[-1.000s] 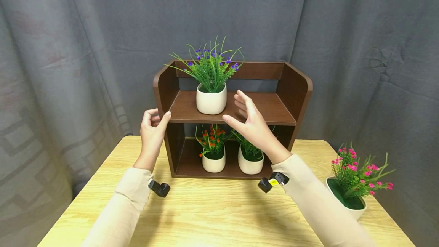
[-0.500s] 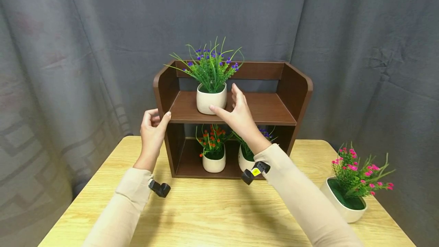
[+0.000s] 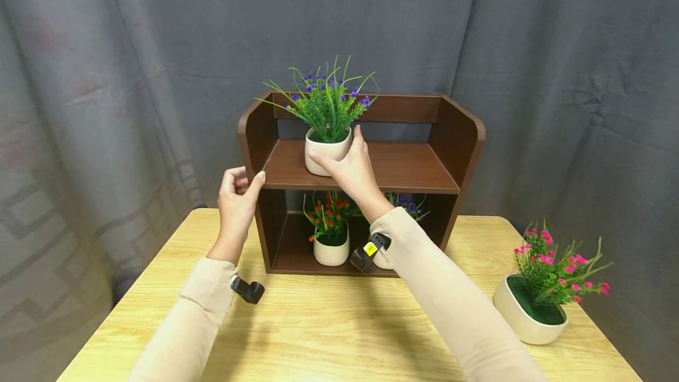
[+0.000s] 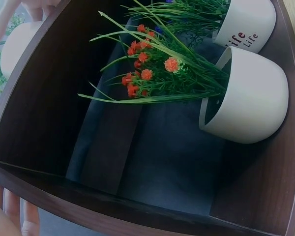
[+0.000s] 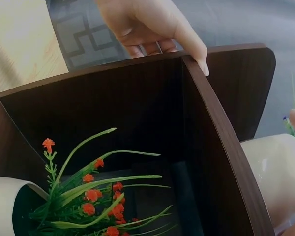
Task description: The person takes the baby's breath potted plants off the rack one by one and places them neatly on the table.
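A two-tier dark brown shelf stands on the wooden table. My left hand grips its left side panel, thumb at the front edge where the upper board meets it and fingers on the outer face. On the upper board sits a white-potted plant with purple flowers and long grass blades. My right hand holds this pot, thumb across its front and fingers along its right side; in the right wrist view the white pot shows at the right edge.
On the lower tier stand an orange-flowered potted plant and, beside it, a lettered white pot with purple flowers, partly hidden by my right wrist in the head view. A pink-flowered potted plant stands at the table's right. Grey curtains hang behind.
My right hand has moved left from beside the upper pot and taken hold of it. My left hand stays on the shelf's side.
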Available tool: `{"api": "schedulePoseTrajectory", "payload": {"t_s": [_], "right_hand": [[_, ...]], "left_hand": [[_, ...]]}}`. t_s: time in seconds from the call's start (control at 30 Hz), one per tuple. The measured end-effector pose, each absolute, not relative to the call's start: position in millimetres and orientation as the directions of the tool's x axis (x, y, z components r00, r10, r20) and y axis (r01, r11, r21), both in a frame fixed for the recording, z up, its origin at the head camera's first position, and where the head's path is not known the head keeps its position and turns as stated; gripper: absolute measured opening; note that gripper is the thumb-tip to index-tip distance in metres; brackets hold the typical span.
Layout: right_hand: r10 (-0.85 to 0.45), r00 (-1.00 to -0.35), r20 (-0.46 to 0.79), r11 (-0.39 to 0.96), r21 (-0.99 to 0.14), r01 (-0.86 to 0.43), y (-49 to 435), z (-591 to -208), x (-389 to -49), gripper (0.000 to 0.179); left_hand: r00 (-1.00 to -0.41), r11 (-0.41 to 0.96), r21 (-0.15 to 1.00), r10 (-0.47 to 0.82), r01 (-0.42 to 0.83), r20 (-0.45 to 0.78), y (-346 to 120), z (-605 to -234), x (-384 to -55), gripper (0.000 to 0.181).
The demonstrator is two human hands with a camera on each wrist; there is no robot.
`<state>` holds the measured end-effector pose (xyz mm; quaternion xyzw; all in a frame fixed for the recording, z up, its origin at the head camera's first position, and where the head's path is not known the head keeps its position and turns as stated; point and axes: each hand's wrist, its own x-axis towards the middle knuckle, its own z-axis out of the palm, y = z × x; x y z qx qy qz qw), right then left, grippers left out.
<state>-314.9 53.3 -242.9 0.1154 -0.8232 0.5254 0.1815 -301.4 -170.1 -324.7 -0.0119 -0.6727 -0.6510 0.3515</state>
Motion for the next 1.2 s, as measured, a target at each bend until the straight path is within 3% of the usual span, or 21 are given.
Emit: {"api": "schedulePoseTrajectory", "payload": {"t_s": [0.47,0.7,1.2], "right_hand": [[-0.01,-0.939,0.344,0.329,-0.886,-0.328,46.8,-235.0,-333.3,0.13],[-0.011,-0.946,0.324,0.348,-0.886,-0.307,44.9,-234.7,-340.7,0.135],[0.018,-0.932,0.362,0.411,-0.852,-0.324,44.5,-238.8,-340.1,0.124]], "left_hand": [[-0.754,0.164,0.867,-0.436,0.471,0.492,-173.4,-321.8,-300.0,0.04],[-0.745,0.169,0.86,-0.437,0.482,0.504,-173.8,-323.2,-301.2,0.04],[-0.746,0.152,0.862,-0.443,0.484,0.497,-173.5,-323.4,-301.5,0.037]]}}
